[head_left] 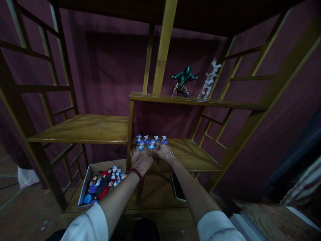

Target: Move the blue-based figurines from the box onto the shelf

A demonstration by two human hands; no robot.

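Note:
Small blue-and-white figurines on round bases stand on the lower right shelf (190, 154). Several of them, among them a dark-eared figurine (164, 139), form a back row. In front of that row, my left hand (142, 162), with a red bead bracelet, has its fingers closed around the base of a figurine (140, 145). My right hand (162, 151), wearing a pale bracelet, reaches in from the right and pinches another figurine (151, 144) beside it. Some of my fingertips are hidden behind the hands and figurines.
An open box (86, 187) full of mixed small figurines sits low at the left. Above on the right shelf stand a green-and-bronze crouching statue (184, 82) and a clear deer figure (209, 82). A wooden upright (130, 130) borders the left shelf (82, 129). Below lies a dark tray-like object (178, 187).

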